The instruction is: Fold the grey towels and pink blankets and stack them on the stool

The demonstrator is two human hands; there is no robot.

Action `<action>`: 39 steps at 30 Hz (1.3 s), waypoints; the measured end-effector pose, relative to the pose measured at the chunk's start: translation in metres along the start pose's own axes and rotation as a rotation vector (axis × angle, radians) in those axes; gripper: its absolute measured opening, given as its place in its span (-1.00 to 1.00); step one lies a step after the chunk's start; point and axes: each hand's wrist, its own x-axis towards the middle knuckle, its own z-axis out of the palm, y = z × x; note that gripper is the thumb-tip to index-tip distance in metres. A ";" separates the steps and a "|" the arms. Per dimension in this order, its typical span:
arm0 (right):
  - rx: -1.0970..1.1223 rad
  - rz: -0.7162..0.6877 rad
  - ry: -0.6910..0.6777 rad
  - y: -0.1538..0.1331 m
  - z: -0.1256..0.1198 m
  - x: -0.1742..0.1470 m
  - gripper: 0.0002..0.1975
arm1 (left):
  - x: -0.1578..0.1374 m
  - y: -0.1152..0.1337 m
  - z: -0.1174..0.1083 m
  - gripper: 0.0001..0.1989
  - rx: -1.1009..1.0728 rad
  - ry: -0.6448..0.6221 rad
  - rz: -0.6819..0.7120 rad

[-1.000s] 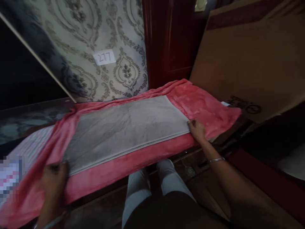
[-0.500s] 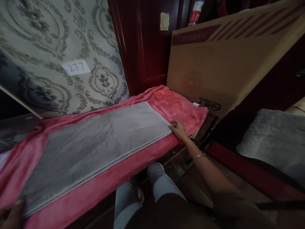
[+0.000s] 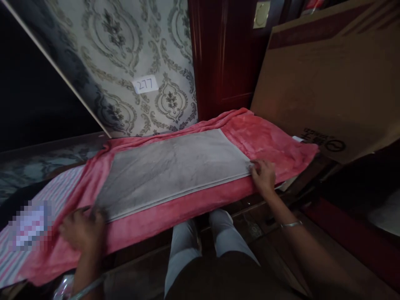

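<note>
Hands at the two near corners of a folded grey cloth [image 3: 175, 166]

Right hand [image 3: 263, 177]: thumb and fingers drawn close together, pinching the near right corner of the grey cloth. Left hand [image 3: 83, 231]: at the near left corner, fingers bent over the edge; blurred, so I cannot tell whether it grips the cloth or only rests there. Spacing between hands: wide, roughly the full long edge of the cloth. Metal bracelet on each wrist.

Grey cloth lies flat between the hands and extends away from them. Near edge shows stacked layers; surface mostly smooth, with faint creases toward the left hand.

Under the cloth: pink blanket [image 3: 278, 143], showing as a strip along the near edge and past both hands. Bunched into ridges beyond the cloth; loosely draped beside the left hand. Small white tag [image 3: 297, 138] at its edge, beyond the right hand.

Below and between the hands: the person's legs [image 3: 184, 241] in light trousers. Left of the left hand: striped cloth [image 3: 67, 181], partly under the blanket.

Farther out, ahead of the hands: patterned wallpaper [image 3: 171, 98] bearing a white paper [image 3: 146, 84] marked 277; dark red panel [image 3: 218, 54] to its right. Beyond the right hand: large cardboard box [image 3: 318, 87], tilted, with dark print.
</note>
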 end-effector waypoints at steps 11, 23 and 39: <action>0.173 -0.565 -0.526 -0.111 0.087 -0.045 -0.75 | -0.013 0.164 0.103 -0.71 -0.260 -0.114 0.603; 0.132 -0.623 -0.487 -0.098 0.075 -0.044 -0.69 | -0.015 0.115 0.092 -0.69 -0.110 -0.038 0.617; 0.014 -0.630 -0.381 -0.080 0.067 -0.048 -0.76 | -0.020 0.096 0.085 -0.73 -0.003 0.007 0.594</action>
